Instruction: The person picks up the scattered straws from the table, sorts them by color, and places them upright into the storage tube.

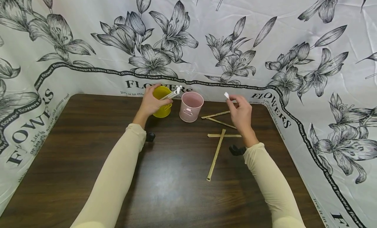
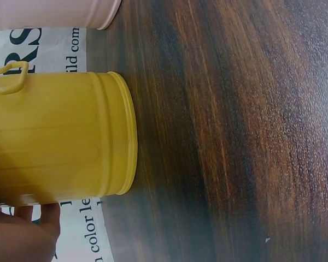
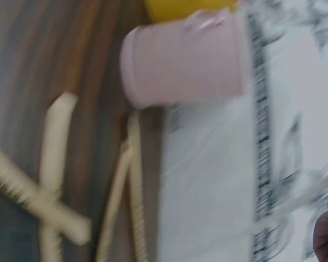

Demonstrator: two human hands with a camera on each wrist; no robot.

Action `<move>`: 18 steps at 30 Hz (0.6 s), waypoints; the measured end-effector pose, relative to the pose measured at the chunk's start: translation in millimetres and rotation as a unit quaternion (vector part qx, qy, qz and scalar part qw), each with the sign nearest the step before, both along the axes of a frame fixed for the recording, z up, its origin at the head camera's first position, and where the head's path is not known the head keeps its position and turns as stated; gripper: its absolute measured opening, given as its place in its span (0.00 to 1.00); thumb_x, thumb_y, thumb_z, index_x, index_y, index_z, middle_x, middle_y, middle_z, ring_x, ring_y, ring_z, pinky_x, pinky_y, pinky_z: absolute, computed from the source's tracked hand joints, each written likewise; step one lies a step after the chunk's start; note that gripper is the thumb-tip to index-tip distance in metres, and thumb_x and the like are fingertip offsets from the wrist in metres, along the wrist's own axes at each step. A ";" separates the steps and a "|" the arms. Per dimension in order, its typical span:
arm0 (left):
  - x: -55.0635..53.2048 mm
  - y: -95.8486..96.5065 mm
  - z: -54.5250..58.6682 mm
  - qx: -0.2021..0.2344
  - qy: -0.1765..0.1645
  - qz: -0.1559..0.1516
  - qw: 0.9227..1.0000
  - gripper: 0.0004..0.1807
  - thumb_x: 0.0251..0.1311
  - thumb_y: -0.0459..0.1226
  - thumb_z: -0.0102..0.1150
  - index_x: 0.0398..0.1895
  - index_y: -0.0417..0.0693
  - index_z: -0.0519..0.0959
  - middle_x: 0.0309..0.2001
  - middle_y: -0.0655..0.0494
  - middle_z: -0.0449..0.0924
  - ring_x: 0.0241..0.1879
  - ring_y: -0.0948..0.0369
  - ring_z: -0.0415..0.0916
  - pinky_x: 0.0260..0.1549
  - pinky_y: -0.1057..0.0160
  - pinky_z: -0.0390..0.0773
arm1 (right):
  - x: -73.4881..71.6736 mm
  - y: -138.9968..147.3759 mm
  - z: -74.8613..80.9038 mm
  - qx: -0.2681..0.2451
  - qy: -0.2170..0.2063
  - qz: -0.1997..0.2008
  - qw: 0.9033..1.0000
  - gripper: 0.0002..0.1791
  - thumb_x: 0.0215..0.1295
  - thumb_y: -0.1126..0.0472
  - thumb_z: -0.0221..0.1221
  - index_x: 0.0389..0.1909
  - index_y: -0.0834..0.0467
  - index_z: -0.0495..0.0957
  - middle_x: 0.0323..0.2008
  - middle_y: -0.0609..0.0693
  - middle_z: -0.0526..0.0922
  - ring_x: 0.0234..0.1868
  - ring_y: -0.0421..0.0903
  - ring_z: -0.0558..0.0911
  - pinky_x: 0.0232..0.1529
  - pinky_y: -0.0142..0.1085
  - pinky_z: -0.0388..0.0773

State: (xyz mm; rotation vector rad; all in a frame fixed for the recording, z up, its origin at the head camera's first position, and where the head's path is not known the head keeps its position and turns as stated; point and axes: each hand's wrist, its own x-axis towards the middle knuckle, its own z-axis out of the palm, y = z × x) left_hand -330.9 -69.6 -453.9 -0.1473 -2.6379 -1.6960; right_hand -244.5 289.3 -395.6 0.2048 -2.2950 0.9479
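Note:
My left hand (image 1: 151, 103) grips the yellow bucket (image 1: 162, 113) by its left side, fingertips behind it in the left wrist view. Slim white sticks (image 1: 170, 95) with twisted-looking ends slant across the bucket's mouth, by my left thumb. My right hand (image 1: 242, 113) pinches a small white piece (image 1: 226, 95) between thumb and fingers, above the table's back right. In the right wrist view a blurred pale strip (image 3: 298, 203) reaches out from those fingertips. A pink bucket (image 1: 189, 112) stands upright between my hands, just right of the yellow one.
Several narrow, flat tan strips (image 1: 216, 155) with small print lie on the dark wood table (image 1: 176, 188) near my right hand, some crossing each other. White flower-printed cloth (image 1: 206, 58) hangs behind the table and along its sides. A dark strap piece shows at each wrist.

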 end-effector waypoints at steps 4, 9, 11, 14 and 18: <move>0.4 0.0 1.0 0.001 0.002 0.000 1.000 0.55 0.46 0.55 0.80 0.78 0.59 0.62 0.77 0.45 0.54 0.72 0.45 0.58 0.74 0.40 0.61 | 5.1 -13.8 25.1 -0.090 0.012 0.030 0.995 0.13 0.67 0.60 0.67 0.48 0.63 0.85 0.38 0.54 0.86 0.17 0.31 0.67 0.18 0.22 0.60; 2.3 2.2 2.7 0.000 0.004 0.000 1.000 0.55 0.46 0.55 0.80 0.78 0.58 0.62 0.77 0.45 0.54 0.72 0.44 0.58 0.73 0.40 0.61 | 12.3 -28.9 43.4 -0.209 0.007 0.089 0.974 0.12 0.66 0.62 0.67 0.46 0.63 0.82 0.35 0.43 0.83 0.16 0.32 0.71 0.16 0.24 0.66; 2.5 3.0 3.0 -0.002 0.004 -0.002 1.000 0.55 0.46 0.55 0.80 0.78 0.58 0.62 0.77 0.45 0.54 0.72 0.45 0.57 0.74 0.40 0.61 | 14.4 -34.9 48.2 -0.244 0.011 0.104 0.964 0.09 0.66 0.64 0.67 0.44 0.60 0.81 0.33 0.40 0.83 0.14 0.33 0.72 0.15 0.24 0.68; 1.8 3.1 2.4 -0.004 0.002 -0.004 1.000 0.55 0.46 0.56 0.80 0.78 0.58 0.62 0.77 0.45 0.53 0.72 0.44 0.57 0.74 0.40 0.61 | 15.6 -43.9 54.0 -0.285 0.020 0.125 0.950 0.09 0.64 0.67 0.68 0.43 0.63 0.80 0.31 0.39 0.85 0.13 0.35 0.71 0.14 0.25 0.67; 0.3 0.8 1.2 -0.004 0.001 0.000 1.000 0.55 0.47 0.55 0.79 0.78 0.59 0.61 0.78 0.45 0.52 0.72 0.44 0.57 0.74 0.40 0.61 | 14.5 -56.3 60.2 -0.317 0.024 0.141 0.937 0.14 0.64 0.68 0.68 0.45 0.70 0.77 0.32 0.40 0.86 0.13 0.34 0.71 0.14 0.25 0.67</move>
